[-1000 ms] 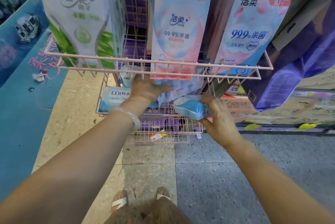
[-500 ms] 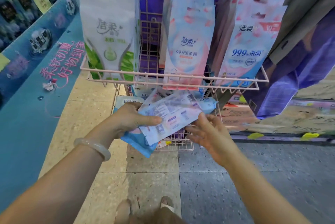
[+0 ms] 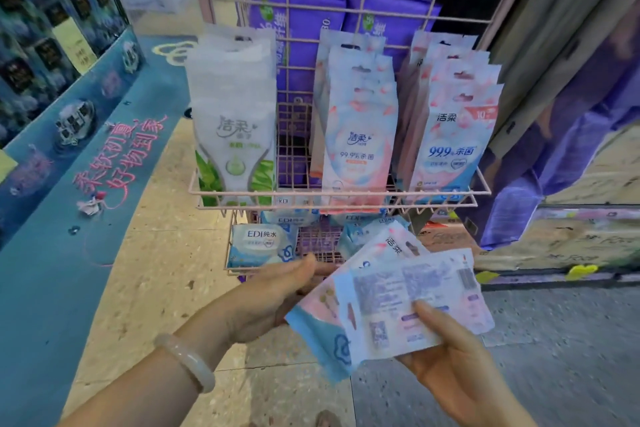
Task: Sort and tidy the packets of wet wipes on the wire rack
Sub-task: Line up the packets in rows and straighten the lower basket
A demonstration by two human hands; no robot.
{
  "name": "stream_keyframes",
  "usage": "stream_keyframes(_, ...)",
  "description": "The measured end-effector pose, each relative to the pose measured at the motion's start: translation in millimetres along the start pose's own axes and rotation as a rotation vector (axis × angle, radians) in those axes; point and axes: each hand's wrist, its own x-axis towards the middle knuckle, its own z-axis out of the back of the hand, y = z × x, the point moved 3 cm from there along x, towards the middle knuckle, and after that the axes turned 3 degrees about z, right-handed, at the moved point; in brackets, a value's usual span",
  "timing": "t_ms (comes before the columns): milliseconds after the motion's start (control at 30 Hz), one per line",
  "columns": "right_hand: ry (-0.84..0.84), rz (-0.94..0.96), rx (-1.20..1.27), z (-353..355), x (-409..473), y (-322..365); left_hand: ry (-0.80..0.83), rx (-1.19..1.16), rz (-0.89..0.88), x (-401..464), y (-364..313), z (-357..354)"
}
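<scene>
A pink wire rack [image 3: 341,201] stands in front of me. Its upper basket holds three upright rows: white and green packets [image 3: 233,136], pink and blue packets [image 3: 356,136] and a further pink and blue row [image 3: 450,136]. In the lower basket lie blue EDI packets [image 3: 259,246]. I hold several flat pink and blue wet wipe packets [image 3: 398,302], fanned out with a printed back side up, below and in front of the rack. My left hand [image 3: 266,298] grips their left edge. My right hand [image 3: 450,364] grips them from below, thumb on top.
Purple packs [image 3: 298,11] are stacked behind the rack's grid. A blue floor display [image 3: 52,219] with pink lettering runs along the left. Purple and beige wrapped goods [image 3: 571,184] stand close on the right. My foot [image 3: 325,419] shows on the tiled floor.
My hands have pulled the wet wipe packets out of the lower basket and down toward me, and my right hand now holds them from below. My view has risen, showing more of the rack.
</scene>
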Motion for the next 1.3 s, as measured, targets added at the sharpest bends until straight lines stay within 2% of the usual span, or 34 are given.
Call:
stream_keyframes(67,0.024,0.048,-0.029,-7.1,-6.9,16.5,0.065,-0.043,0.009,-10.2,-8.0,-11.4)
stream_keyframes(133,0.043,0.108,-0.079,-19.0,-9.2,33.6,0.096,-0.062,-0.062,-13.6,-23.9,-21.4)
stream_keyframes(300,0.110,0.261,-0.152,-52.4,-2.6,79.6,0.097,-0.135,-0.197,-13.7,-74.1,-29.8)
stream_keyframes(400,0.165,0.291,-0.268,-73.4,4.6,102.1,0.095,-0.057,-0.251,-12.1,-104.9,-29.5)
stream_keyframes(567,0.170,0.368,-0.351,-98.3,20.2,141.7,-0.118,0.059,-0.442,-2.4,-143.4,-29.4)
stream_keyframes(800,0.122,0.484,-0.220,-85.9,31.8,162.1,-0.435,-0.105,-0.643,16.6,-158.9,-18.2)
stream_keyframes(833,0.119,0.489,-0.223,-83.8,33.8,161.8,-0.509,-0.026,-0.673,19.8,-158.5,-18.4)
stream_keyframes(933,0.105,0.499,-0.226,-79.2,39.8,159.5,-0.777,0.401,-0.754,26.5,-153.0,-23.1)
stream_keyframes(967,0.105,0.504,-0.226,-77.5,41.1,159.7,-0.818,0.495,-0.769,28.0,-151.8,-26.1)
stream_keyframes(1100,0.103,0.534,-0.246,-69.3,43.0,161.7,-0.812,0.705,-0.705,30.1,-146.1,-29.7)
stream_keyframes(1200,0.079,0.544,-0.264,-62.5,44.7,162.2,-0.755,0.848,-0.549,30.1,-136.7,-20.9)
stream_keyframes(1300,0.072,0.551,-0.294,-61.5,46.1,163.6,-0.709,0.793,-0.425,27.3,-133.0,-12.4)
